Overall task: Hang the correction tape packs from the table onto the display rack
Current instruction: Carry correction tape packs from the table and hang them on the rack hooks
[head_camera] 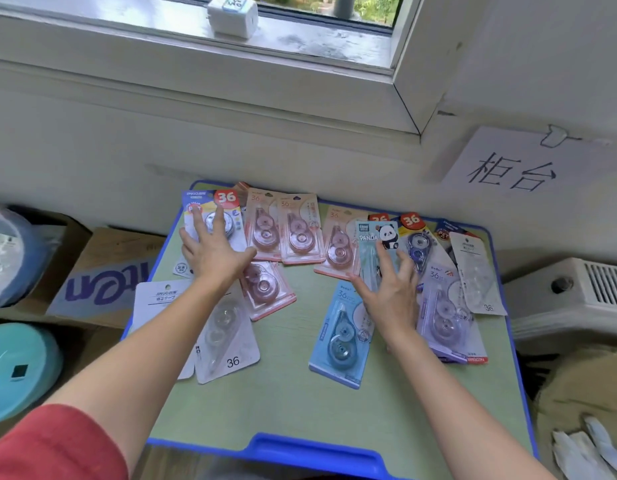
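Here, a small desk with a pale green top and a blue rim [286,393] is seen from above, set against a white wall under a window. Blister-carded correction tape packs are spread flat across it, many of them overlapping.

The left hand [213,252] is laid on the blue-and-white pack with a red "36" badge [227,202] at the far left corner. Its fingers [198,223] are held straight and spread wide, pressed on the clear blister, with nothing gripped. The right hand [391,296] is laid over the pale blue panda pack [369,237] near the middle of the far row. Its fingers [383,259] are likewise splayed and fairly straight, touching the card without closing round it (the panda picture shows just above the fingertips).

Between the two hands, three pink packs [300,233] are lined up along the far edge. A fourth pink pack [267,289], tilted, lies just beside the left wrist. Two white packs [227,337] are overlapped at the near left, one hanging over the rim. A light blue pack [340,336] lies left of the right wrist and a lavender pack [445,317] right of it, with a dark blue pack [417,245] and another white pack [476,271] beyond.

A paper sign with handwritten characters [514,164] is fixed to the wall at the right. A white cube charger [232,17] is set on the window sill. A cardboard box [109,271] stands left of the desk.
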